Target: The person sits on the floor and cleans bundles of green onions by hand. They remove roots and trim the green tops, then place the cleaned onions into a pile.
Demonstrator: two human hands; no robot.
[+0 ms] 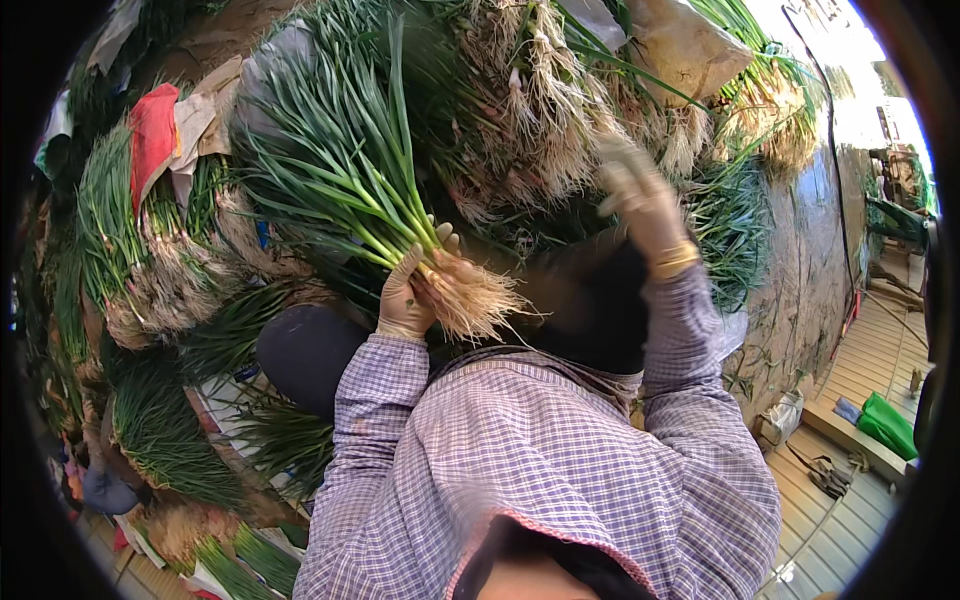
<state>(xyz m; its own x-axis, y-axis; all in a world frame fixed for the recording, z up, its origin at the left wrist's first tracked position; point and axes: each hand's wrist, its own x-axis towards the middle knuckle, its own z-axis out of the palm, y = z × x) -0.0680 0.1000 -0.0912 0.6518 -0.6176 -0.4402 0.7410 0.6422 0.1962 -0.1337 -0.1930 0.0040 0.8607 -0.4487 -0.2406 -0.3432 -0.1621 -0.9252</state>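
My left hand (409, 292), in a thin pale glove, grips a bunch of green onions (397, 202) near the root end. The long green leaves fan out up and to the left, and the tangled pale roots (476, 296) point down to the right, above my lap. My right hand (637, 187), gloved too and blurred, is raised with its fingers apart beside a big heap of rooted green onions (540, 112). I see nothing held in it. A yellow band circles the right wrist.
Bundles with a red cloth (154, 135) stand at the left, more bundles (165, 420) at lower left. A stained sheet (686, 49) covers bundles at upper right. Wet ground (802, 277) with a dark cable (832, 142) lies right, near a green bag (885, 424). Part of another person (109, 487) shows at far left.
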